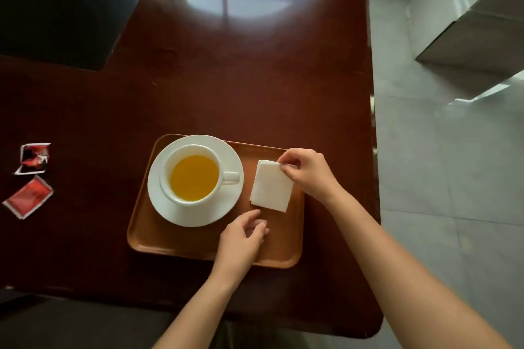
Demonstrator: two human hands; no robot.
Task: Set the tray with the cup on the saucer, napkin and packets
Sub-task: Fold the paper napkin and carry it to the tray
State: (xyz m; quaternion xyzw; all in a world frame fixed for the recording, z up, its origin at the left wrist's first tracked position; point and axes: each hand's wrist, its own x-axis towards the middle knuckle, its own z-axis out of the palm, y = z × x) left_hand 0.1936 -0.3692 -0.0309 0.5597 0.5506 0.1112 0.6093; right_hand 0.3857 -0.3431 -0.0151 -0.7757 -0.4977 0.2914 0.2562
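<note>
Both forearms come up from the bottom edge, bare, angling inward over the dark wooden table (pixel 255 88). Nearer of the two, the left hand (pixel 241 238) hangs palm down over the front right part of the brown tray (pixel 170 241), fingers curled loosely inward and thumb pointing toward the saucer; it grips nothing, though whether its fingertips touch the tray floor cannot be told. Farther on, the right hand (pixel 306 173) reaches in from the tray's right rim, wrist bent, thumb and forefinger pinching the far right corner of the white folded napkin (pixel 272 187). That napkin lies slightly skewed on the right half of the tray, just beside the saucer. On the left half sits the white saucer (pixel 195 215), its far rim overlapping the tray's edge, with the white cup (pixel 194 177) upright on it, filled with yellow liquid, handle turned right toward the napkin. Well apart, near the table's left edge, lie two red packets (pixel 28 197), one just behind the other, off the tray.
</note>
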